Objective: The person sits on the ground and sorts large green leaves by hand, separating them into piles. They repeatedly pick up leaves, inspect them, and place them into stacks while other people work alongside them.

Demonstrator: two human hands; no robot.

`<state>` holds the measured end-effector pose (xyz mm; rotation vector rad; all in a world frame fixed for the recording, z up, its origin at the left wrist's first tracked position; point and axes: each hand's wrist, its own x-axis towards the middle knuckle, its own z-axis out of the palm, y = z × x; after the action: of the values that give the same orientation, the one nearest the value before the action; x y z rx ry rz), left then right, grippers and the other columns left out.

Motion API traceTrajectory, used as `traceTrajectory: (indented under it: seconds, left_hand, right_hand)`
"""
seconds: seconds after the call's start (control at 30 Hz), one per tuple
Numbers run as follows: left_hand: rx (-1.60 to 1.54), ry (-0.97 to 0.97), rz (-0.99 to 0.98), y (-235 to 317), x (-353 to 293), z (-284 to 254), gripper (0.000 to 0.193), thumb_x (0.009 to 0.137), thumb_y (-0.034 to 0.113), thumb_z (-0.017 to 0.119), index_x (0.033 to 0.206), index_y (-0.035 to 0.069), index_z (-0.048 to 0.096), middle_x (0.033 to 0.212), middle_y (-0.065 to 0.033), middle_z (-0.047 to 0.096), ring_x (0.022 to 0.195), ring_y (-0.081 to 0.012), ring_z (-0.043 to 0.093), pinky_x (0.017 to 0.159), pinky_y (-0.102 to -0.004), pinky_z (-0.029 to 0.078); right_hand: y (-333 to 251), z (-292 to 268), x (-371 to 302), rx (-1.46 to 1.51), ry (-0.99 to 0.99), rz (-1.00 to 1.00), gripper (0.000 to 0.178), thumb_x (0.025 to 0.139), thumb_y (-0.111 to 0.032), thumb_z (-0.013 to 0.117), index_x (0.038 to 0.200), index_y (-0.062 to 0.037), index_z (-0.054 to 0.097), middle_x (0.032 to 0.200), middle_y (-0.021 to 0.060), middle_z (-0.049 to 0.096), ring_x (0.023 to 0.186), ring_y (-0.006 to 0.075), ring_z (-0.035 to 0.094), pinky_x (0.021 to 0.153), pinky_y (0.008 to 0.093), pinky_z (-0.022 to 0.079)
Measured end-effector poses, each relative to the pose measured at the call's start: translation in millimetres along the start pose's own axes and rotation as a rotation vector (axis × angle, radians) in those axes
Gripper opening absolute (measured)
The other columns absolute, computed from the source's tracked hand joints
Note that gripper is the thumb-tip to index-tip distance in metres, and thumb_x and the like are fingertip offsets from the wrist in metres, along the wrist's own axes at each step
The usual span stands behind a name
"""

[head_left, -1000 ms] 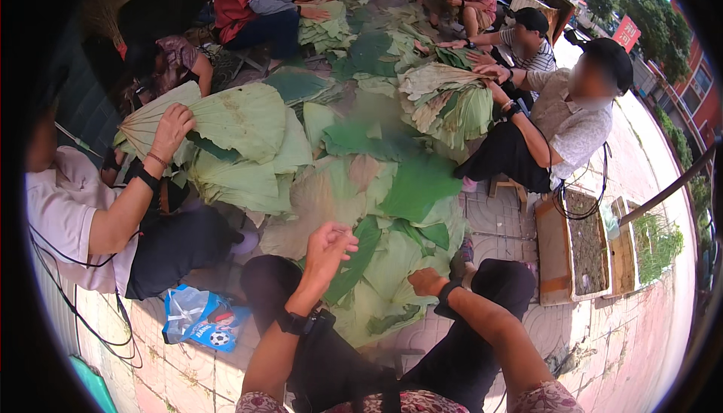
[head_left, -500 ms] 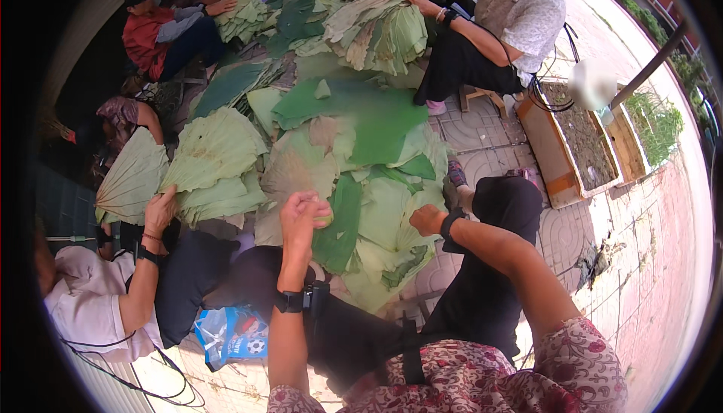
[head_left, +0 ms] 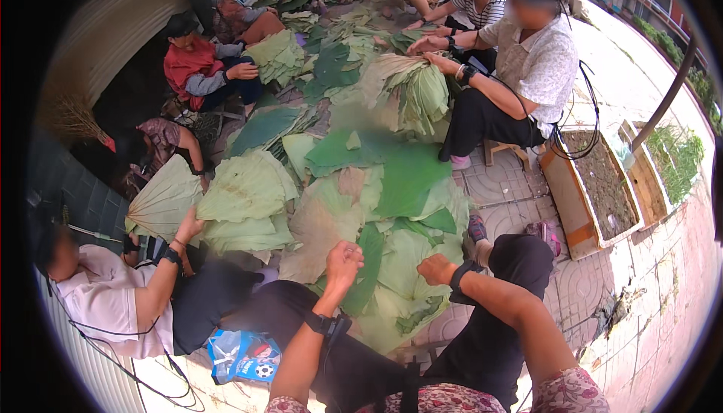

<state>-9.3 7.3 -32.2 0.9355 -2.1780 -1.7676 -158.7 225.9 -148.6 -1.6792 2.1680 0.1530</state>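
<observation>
My left hand [head_left: 344, 265] is raised above the pile of large green lotus leaves [head_left: 403, 266] in front of me, its fingers curled in. Level with it and a little to the right, my right hand [head_left: 438, 270] is closed like a fist. The two hands are apart, and anything inside them is hidden or too small to make out. Under and beyond my hands lie pale, dry-looking leaves [head_left: 320, 213] and a broad dark green leaf [head_left: 410, 179]. A narrow dark green leaf [head_left: 367, 266] shows between my hands.
On the left, a co-worker's hand [head_left: 190, 226] holds fanned pale leaves [head_left: 248, 183]. Another person at the right handles a leaf bundle [head_left: 422, 93]. Several people sit farther back. A blue plastic bag [head_left: 245, 354] lies left of my leg; soil-filled planter boxes [head_left: 599, 187] stand right.
The view has tilted upward, showing more people at the back. My left hand has come closer to my right hand. The co-worker at the right has shifted the leaf bundle.
</observation>
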Motion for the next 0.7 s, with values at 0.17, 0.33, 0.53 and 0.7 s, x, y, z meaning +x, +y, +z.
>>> traceTrajectory:
  seconds: [0.17,0.33,0.53,0.7]
  left_hand:
    - [-0.088,-0.125,-0.163,2.7,-5.6,3.6,0.024,0.091,0.014,0.058,0.109,-0.002,0.058,0.091,-0.0144,0.068,0.078,-0.0208,0.068,0.063,-0.0322,0.055]
    - [-0.198,-0.230,-0.264,32.7,-22.8,-7.3,0.028,0.096,0.019,0.059,0.113,-0.002,0.058,0.100,-0.0174,0.069,0.087,-0.0245,0.070,0.069,-0.0334,0.057]
    - [-0.425,-0.353,-0.173,97.5,-23.6,-9.1,0.027,0.096,0.019,0.058,0.115,-0.001,0.057,0.106,-0.0181,0.068,0.094,-0.0249,0.068,0.075,-0.0330,0.057]
    - [-0.424,-0.262,-0.158,93.7,14.6,-32.2,0.025,0.096,0.018,0.059,0.113,0.000,0.056,0.105,-0.0197,0.068,0.095,-0.0255,0.069,0.074,-0.0341,0.057]
  right_hand:
    - [-0.3,-3.9,1.6,-0.015,-0.033,-0.014,0.016,0.077,-0.011,0.061,0.089,-0.0087,0.072,0.092,0.0112,0.071,0.087,0.0304,0.070,0.068,0.0407,0.054]
    - [-10.6,-13.5,6.5,-0.011,-0.013,-0.039,0.016,0.077,-0.011,0.061,0.088,-0.0088,0.072,0.090,0.0116,0.071,0.084,0.0308,0.070,0.067,0.0410,0.054]
    - [-8.0,-3.8,9.2,-0.028,0.020,-0.101,0.013,0.075,-0.011,0.060,0.084,-0.0082,0.070,0.084,0.0123,0.070,0.078,0.0321,0.069,0.064,0.0425,0.053]
    - [-11.9,1.2,9.7,-0.004,0.057,-0.144,0.013,0.073,-0.010,0.060,0.081,-0.0075,0.069,0.082,0.0128,0.070,0.078,0.0321,0.069,0.063,0.0422,0.053]
